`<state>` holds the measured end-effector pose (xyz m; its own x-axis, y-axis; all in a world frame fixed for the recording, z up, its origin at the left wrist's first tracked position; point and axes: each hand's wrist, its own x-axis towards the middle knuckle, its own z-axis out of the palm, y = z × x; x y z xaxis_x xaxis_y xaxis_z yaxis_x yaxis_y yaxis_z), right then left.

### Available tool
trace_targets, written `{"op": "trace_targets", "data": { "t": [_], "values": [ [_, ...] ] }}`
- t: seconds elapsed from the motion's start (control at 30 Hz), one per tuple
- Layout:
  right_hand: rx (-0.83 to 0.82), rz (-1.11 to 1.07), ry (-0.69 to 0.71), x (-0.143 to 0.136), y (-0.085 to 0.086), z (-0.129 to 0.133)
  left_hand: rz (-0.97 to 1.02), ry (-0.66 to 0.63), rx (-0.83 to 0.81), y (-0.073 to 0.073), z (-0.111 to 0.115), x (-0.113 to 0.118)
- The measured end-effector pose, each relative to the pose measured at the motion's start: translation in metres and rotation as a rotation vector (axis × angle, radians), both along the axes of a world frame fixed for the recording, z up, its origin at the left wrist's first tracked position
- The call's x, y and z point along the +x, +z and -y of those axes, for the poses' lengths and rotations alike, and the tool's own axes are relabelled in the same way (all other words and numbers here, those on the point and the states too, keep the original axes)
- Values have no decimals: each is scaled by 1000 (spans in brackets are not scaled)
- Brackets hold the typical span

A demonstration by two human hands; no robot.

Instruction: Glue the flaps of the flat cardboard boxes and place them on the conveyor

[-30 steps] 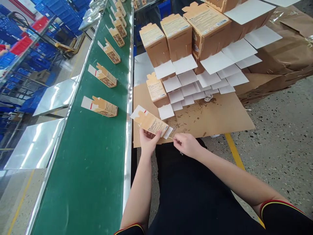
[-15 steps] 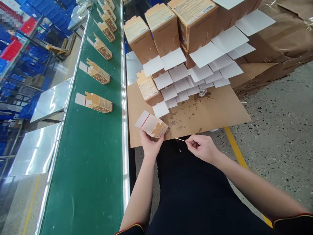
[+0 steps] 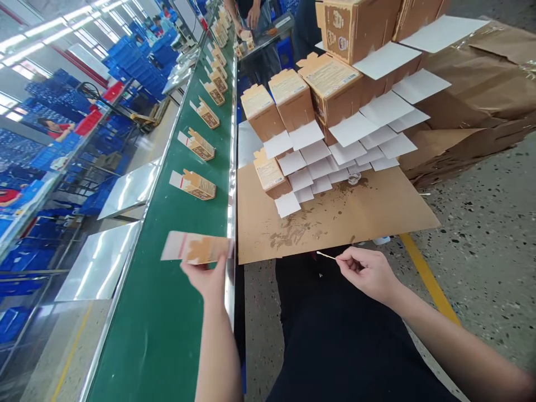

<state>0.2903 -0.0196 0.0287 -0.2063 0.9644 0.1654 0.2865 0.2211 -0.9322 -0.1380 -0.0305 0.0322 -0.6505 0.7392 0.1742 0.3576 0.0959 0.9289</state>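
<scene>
My left hand [image 3: 208, 274] grips a small brown-and-white carton [image 3: 205, 249] over the near part of the green conveyor belt [image 3: 167, 329]. The carton is blurred by motion; its white flap with a red strip points left. In front of my lap, my right hand [image 3: 366, 272] pinches a thin cotton swab [image 3: 326, 255], its tip pointing left. Just past my left hand, another carton [image 3: 196, 185] lies on the belt, first of a line of similar ones. A stack of cartons [image 3: 335, 89] with white flaps sticking out stands on the brown cardboard sheet [image 3: 377, 206].
Wet spots mark the cardboard, where a small clear dish [image 3: 354, 178] sits by the stack. Flattened brown cardboard [image 3: 481, 111] is piled at right. A metal rail [image 3: 230, 223] edges the belt; metal shelves [image 3: 98, 259] lie left. Another person's hands [image 3: 251, 19] work at the far end.
My left hand has carried the carton left, from over the cardboard to above the belt. The view has tilted up, showing more of the far room. My right hand keeps holding the swab.
</scene>
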Motion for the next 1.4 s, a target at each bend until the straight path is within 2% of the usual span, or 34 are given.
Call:
{"op": "trace_targets", "data": {
  "t": [0.1, 0.2, 0.37, 0.47, 0.63, 0.73, 0.83, 0.87, 0.93, 1.0, 1.1, 1.17, 1.23, 1.3, 1.4],
  "values": [
    [1, -15, -20, 2, 3, -6, -83, 257, 71, 6, 3, -61],
    [9, -1, -46, 4, 7, -12, -44, 255, -17, 0, 1, -81],
    [64, 61, -81, 14, 9, -18, -9, 202, -4, -18, -7, -79],
    [140, 36, -64, 15, 6, -20, 4, 191, 6, -21, -14, -81],
    [187, 29, 24, 0, 11, -27, 47, 200, -50, -14, -33, -82],
    [171, 30, 37, -5, 19, -30, 75, 278, -88, -10, -30, -74],
    [133, 20, -47, 8, 22, -31, -23, 474, 11, -4, -9, -62],
    [117, 27, -91, 15, 22, -31, -79, 499, 67, -1, -3, -56],
    [86, 52, -187, 30, 21, -33, -130, 427, 161, 8, -4, -40],
    [72, 85, -267, 43, 18, -40, -28, 232, 168, 22, -29, -13],
    [92, 152, -313, 54, 16, -58, 262, -108, 15, 44, -105, 42],
    [128, 205, -305, 57, 16, -70, 340, -222, -144, 57, -160, 77],
    [168, 262, -302, 59, 18, -78, 307, -275, -322, 65, -202, 105],
    [203, 325, -323, 61, 22, -83, 246, -329, -470, 69, -225, 121],
    [223, 428, -347, 66, 28, -92, 244, -381, -536, 69, -231, 127]
  ]
}}
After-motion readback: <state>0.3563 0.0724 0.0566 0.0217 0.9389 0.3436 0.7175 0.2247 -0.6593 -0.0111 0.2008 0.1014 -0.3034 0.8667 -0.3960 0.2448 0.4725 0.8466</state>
